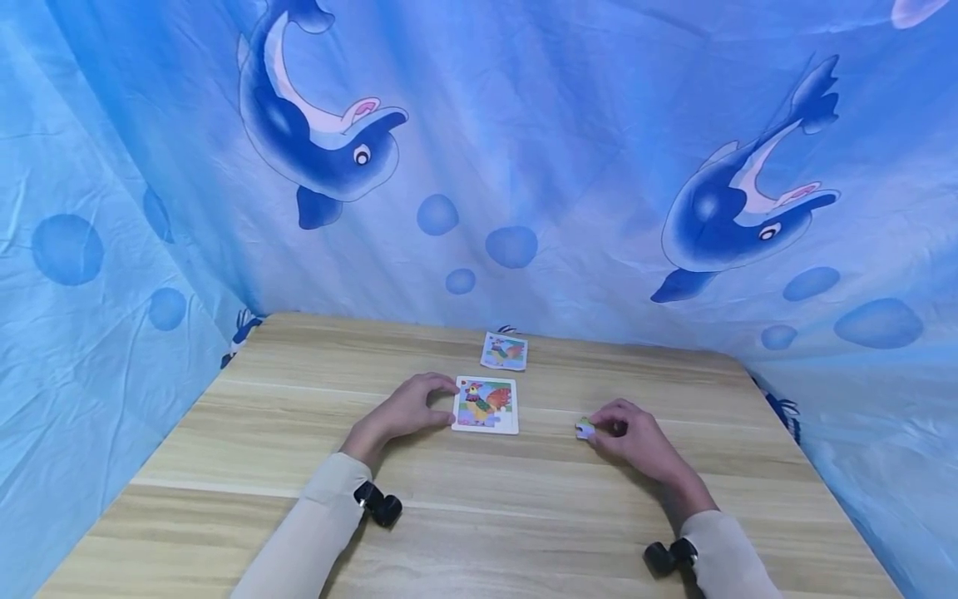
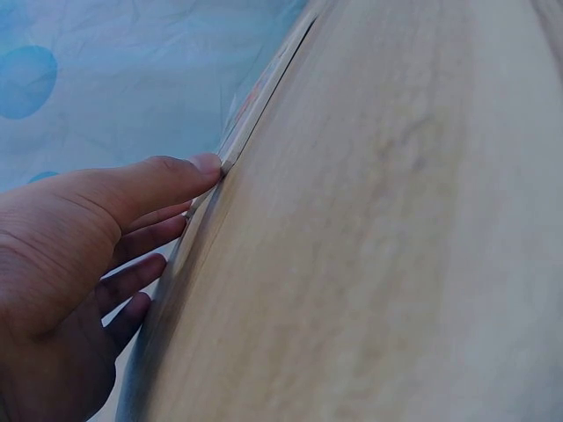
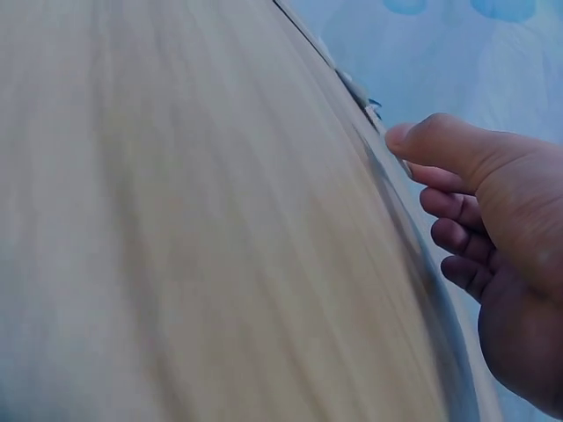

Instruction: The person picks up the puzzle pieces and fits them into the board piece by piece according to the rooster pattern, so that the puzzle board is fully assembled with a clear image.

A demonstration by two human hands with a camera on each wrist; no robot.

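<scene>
In the head view a square jigsaw puzzle of a colourful rooster lies in a white frame, with a bare white gap at its lower right. My left hand is at the frame's left side, thumb and forefinger spread apart and touching its edge. The left wrist view shows the thumb of that hand against the edge of the thin frame. Right of the puzzle, my right hand pinches a small lilac and green puzzle piece just over the table. Little of that piece shows in the right wrist view.
Behind the puzzle lies a small picture card with the same rooster. The wooden table ends at a blue curtain printed with dolphins. Both wrists carry small black cameras.
</scene>
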